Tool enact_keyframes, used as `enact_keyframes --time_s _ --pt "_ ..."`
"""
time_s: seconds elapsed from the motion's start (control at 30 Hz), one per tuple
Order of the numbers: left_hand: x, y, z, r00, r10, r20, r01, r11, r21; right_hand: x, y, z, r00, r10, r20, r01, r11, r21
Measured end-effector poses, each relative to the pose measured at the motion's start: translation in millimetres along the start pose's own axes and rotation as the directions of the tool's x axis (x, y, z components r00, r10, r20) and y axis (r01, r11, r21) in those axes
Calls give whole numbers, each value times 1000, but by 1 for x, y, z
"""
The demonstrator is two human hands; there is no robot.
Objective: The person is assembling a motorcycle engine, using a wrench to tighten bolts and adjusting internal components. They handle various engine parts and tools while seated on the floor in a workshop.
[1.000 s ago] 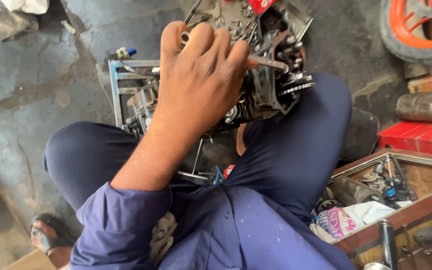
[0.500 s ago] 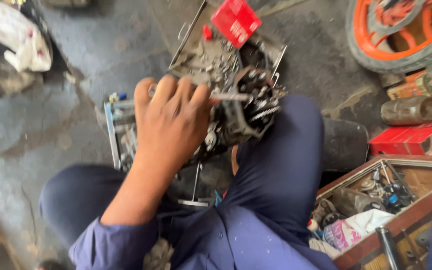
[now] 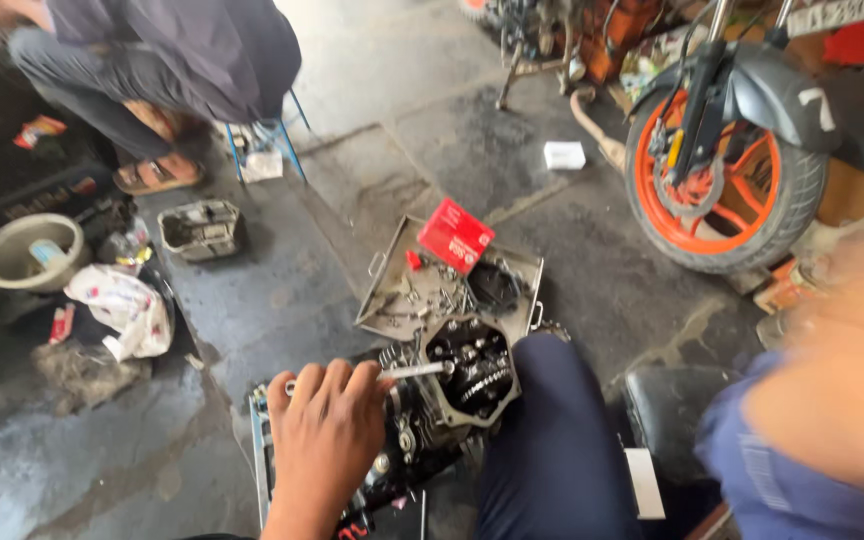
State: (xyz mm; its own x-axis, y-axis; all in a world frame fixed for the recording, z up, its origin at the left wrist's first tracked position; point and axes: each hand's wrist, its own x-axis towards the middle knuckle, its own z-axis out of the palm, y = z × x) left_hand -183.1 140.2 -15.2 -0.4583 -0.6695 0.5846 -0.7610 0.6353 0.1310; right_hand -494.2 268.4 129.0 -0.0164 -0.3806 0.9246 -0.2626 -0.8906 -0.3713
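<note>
Red box (image 3: 456, 234), orange-spoked wheel (image 3: 717, 185), grey metal tray (image 3: 392, 300), white floral cloth (image 3: 124, 308).
</note>
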Motion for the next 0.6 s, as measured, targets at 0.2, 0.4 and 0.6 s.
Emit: enact_keyframes --time_s 0.2,0.4,0.6 --pt "-18 -18 -13 996 -75 47 76 997 -14 -61 141 84 765 628 142 -569 763 -308" --pt "-14 -23 -7 994 -83 74 84 996 0 -150 231 114 607 787 109 -795 600 95" --pt "-18 -30 2 994 -83 65 82 997 12 -153 249 107 337 932 132 -916 292 276"
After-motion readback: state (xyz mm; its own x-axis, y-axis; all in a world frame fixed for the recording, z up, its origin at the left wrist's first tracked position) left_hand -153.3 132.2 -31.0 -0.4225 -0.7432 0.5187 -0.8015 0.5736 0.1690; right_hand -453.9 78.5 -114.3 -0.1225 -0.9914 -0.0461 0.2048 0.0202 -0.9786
